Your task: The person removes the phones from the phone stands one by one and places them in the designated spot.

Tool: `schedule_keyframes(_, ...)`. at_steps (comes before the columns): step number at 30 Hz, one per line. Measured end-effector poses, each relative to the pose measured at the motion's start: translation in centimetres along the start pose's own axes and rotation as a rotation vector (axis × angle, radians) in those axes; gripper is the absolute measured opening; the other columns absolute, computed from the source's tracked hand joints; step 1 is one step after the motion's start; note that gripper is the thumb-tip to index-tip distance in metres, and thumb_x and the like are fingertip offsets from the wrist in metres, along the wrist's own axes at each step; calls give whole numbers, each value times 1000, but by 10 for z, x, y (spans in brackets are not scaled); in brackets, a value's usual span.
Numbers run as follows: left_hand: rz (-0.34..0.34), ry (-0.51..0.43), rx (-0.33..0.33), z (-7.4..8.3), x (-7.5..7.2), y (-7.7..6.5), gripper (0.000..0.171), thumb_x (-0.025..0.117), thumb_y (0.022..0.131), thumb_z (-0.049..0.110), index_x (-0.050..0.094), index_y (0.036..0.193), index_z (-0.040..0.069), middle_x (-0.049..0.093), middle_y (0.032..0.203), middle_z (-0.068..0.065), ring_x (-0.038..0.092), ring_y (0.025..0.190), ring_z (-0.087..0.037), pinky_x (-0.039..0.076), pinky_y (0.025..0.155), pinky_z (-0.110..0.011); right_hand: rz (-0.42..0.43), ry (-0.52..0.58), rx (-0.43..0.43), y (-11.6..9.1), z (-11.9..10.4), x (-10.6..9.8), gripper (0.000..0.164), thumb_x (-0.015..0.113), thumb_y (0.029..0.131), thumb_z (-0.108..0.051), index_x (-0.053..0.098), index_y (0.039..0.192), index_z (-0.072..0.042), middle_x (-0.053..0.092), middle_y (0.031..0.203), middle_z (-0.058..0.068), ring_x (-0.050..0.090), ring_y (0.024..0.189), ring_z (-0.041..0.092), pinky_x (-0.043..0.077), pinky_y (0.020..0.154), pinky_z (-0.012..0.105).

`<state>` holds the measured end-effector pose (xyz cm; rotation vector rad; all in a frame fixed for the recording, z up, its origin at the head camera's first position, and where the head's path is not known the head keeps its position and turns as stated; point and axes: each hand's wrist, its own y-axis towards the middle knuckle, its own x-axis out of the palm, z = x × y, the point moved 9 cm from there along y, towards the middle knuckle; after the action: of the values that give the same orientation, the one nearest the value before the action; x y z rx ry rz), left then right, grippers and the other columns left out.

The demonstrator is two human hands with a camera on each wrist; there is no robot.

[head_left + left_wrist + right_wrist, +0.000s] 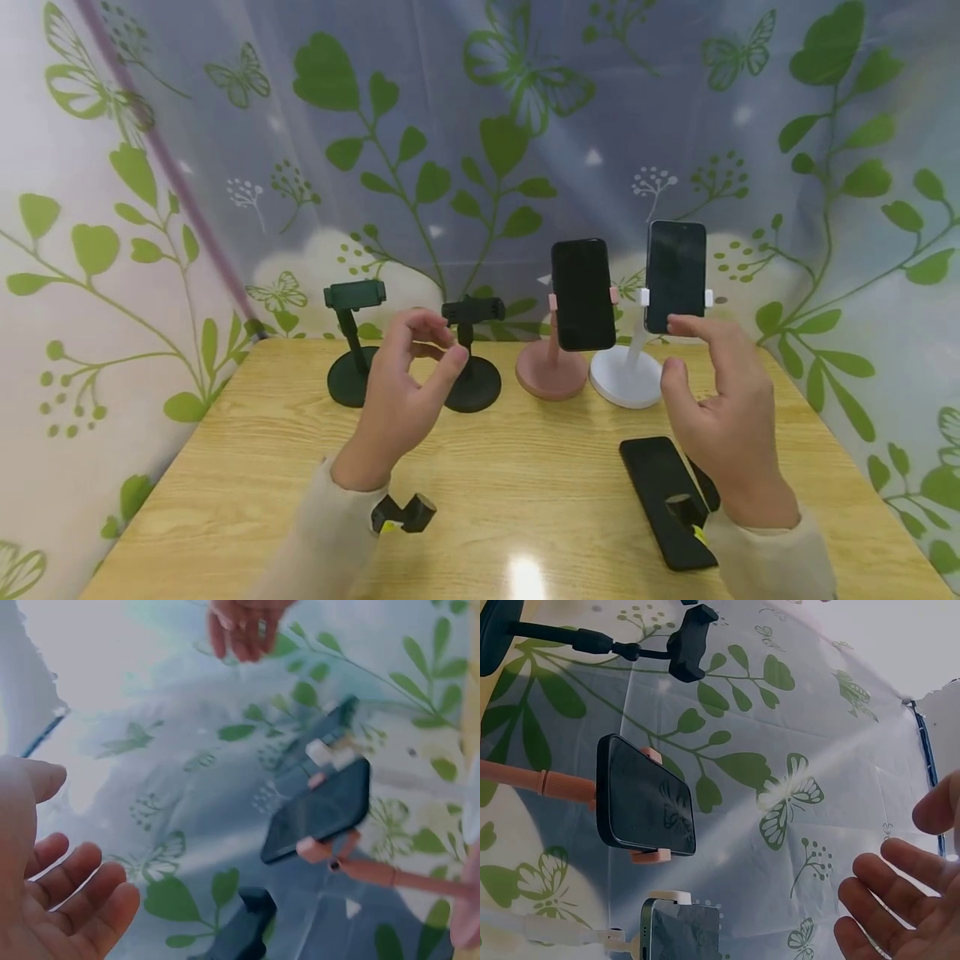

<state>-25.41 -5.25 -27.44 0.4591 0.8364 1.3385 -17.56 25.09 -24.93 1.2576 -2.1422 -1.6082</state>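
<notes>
My left hand (408, 392) hovers above the table with loosely curved fingers and nothing in it, in front of the black phone stand (472, 383). My right hand (723, 408) is raised at the right, also holding nothing. In the head view its index fingertip overlaps the lower edge of a phone (677, 271) clamped upright in the white phone stand (626, 383). The right wrist view shows the fingers (877, 904) apart from that phone. Another phone (583, 296) is held tilted in the pink phone stand (551, 371). A dark green phone stand (348, 379) has an unoccupied clamp.
On the wooden table (525, 483), a black phone (660, 492) lies flat at the right. A second dark flat object (705, 485) beside it is partly hidden by my right wrist. Behind the row of stands hangs a leaf-and-butterfly patterned cloth (420, 108).
</notes>
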Motion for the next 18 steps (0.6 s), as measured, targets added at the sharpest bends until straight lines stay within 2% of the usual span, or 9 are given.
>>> schedule_keyframes(3,7,-61,54,6,0,-2,30,68,99,6,51,123,0,58,110,-10,60,102,-26,52,91,-31,4,-1,12,0,1,-1,35,58,89,0,67,123,3,68,118,18,60,110,28,38,105,18)
schedule_keyframes(5,-7,-90,82,7,1,-3,32,67,101,14,51,124,-3,59,112,-11,61,104,-29,53,94,-32,-11,-14,23,-1,1,0,40,59,89,-1,67,128,0,67,123,17,59,113,29,38,105,20)
schedule_keyframes(7,-33,-96,87,5,2,-2,39,67,103,23,51,127,-3,60,116,-12,62,108,-29,52,98,-34,-60,-31,49,-1,3,5,49,61,90,-3,64,139,-6,64,131,17,56,121,32,39,109,32)
schedule_keyframes(10,-90,-63,61,-2,7,-1,48,67,103,33,52,134,-1,63,124,-11,62,118,-24,50,105,-37,-175,-77,118,-3,11,16,65,66,92,-8,50,154,-16,54,147,15,47,134,39,38,110,55)
schedule_keyframes(12,-133,-32,30,-8,12,-1,48,68,103,31,52,138,3,63,129,-9,61,124,-21,46,109,-37,-242,-101,163,-6,16,23,70,68,93,-11,44,158,-18,48,153,15,43,139,41,36,107,66)
schedule_keyframes(18,-251,44,-28,-14,20,-5,49,69,102,25,51,146,15,58,144,0,53,135,-17,40,115,-39,-316,-120,198,-8,19,33,70,69,95,-15,40,159,-13,41,160,14,40,142,42,38,104,70)
